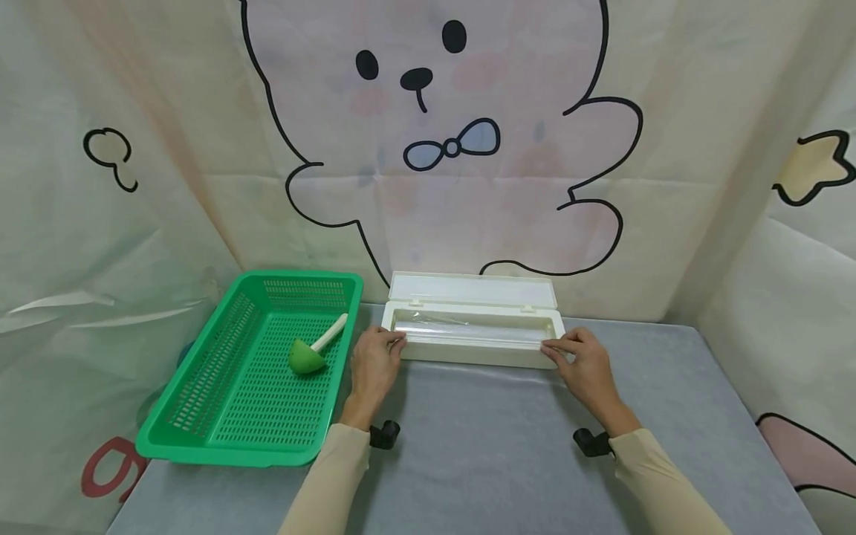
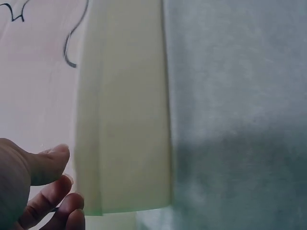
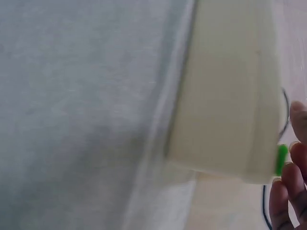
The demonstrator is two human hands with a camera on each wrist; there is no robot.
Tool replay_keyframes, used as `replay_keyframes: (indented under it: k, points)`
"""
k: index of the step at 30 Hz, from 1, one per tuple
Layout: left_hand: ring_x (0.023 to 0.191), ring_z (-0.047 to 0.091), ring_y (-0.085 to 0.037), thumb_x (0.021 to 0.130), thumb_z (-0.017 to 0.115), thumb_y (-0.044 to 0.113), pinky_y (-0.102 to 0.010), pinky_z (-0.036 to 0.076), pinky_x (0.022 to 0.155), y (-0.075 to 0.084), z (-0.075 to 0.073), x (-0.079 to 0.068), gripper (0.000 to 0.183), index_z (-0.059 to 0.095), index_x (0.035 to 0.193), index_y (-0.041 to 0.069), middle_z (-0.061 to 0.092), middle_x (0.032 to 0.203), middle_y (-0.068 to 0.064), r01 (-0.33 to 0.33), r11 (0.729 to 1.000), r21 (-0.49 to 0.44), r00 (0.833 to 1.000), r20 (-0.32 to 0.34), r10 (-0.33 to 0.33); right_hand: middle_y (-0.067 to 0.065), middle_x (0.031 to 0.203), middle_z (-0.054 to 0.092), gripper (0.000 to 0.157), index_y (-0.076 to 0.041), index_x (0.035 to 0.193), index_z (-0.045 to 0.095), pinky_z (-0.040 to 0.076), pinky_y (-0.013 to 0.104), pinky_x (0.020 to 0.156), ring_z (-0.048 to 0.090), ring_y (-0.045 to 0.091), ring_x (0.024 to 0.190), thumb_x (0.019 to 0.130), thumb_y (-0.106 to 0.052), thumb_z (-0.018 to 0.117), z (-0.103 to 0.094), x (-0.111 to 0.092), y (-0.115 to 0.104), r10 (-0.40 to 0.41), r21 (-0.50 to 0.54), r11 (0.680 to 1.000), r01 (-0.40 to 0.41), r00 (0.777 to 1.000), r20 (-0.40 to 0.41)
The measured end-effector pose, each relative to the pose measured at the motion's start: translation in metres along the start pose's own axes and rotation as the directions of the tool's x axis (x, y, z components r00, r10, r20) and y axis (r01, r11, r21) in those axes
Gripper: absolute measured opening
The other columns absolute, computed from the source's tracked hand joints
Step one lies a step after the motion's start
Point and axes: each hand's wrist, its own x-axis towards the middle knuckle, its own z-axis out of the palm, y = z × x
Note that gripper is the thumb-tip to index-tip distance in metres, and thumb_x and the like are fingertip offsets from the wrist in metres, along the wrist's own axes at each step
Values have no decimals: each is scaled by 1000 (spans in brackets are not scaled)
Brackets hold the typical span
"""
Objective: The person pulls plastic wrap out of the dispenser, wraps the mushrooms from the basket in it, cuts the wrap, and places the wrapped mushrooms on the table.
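A long white cling film dispenser (image 1: 478, 353) lies across the back of the table, its lid (image 1: 471, 290) tipped up and back. Clear cling film (image 1: 461, 327) glints inside its trough. At the dispenser's front left corner, my left hand (image 1: 376, 364) pinches the film's edge between thumb and fingertips. My right hand (image 1: 588, 371) does the same at the front right corner. The left wrist view shows the left thumb (image 2: 53, 160) beside the pale front wall. A small green piece (image 3: 281, 159) shows by the right fingers in the right wrist view; the film itself barely shows there.
A green plastic basket (image 1: 150, 442) stands on the left, close to my left forearm. In it lies a green ladle-like utensil (image 1: 306, 358) with a white handle. Grey cloth covers the table (image 1: 478, 461). A printed curtain (image 1: 455, 223) hangs right behind the dispenser.
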Motion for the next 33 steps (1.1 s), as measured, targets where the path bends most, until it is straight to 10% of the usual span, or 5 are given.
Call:
replay_keyframes:
  k: [15,33]
  points:
    - [81,62,-30,87,80,7,-45,50,69,21,-41,29,10,80,95,2,65,90,-13,-159,968,-195,975,-187,122,12,89,69,14,1,95,73,44,13,77,66,26,79,83,5,80,-40,45,-25,-19,59,998,21,999,-36]
    - [94,68,-28,88,80,10,-49,55,82,34,-85,55,12,79,94,0,73,99,-13,-215,889,-404,976,-130,176,12,90,73,8,3,96,75,44,8,78,57,-7,85,88,4,76,-79,80,-53,53,165,985,-42,997,-63]
